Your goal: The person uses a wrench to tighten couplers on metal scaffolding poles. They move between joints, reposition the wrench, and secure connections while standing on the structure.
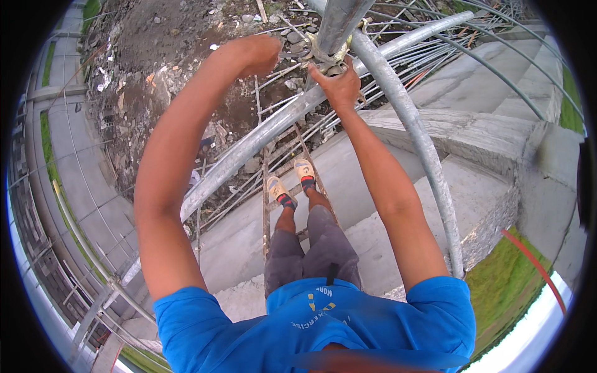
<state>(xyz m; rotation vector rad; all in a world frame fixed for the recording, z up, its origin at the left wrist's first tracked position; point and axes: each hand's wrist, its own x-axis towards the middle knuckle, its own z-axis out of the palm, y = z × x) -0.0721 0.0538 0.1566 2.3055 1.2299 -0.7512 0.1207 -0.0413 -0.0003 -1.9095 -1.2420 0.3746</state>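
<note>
The scaffold clamp point(324, 55) is gripped by the closed right hand point(339, 84). The left hand point(258, 55) is curled shut beside it; what it holds cannot be told.

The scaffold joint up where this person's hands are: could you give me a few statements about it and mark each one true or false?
1. Both hands are raised to a metal clamp where the pipes cross. True.
2. The right hand rests on the long slanting pipe just below the clamp. True.
3. The left hand hangs down at the person's side. False: it is up beside the clamp, closed into a fist; what it grips is hidden.
4. The person stands on flat ground. False: the feet are on a ladder, high above rubble.
5. The person wears thick work gloves. False: both hands are bare.
</note>
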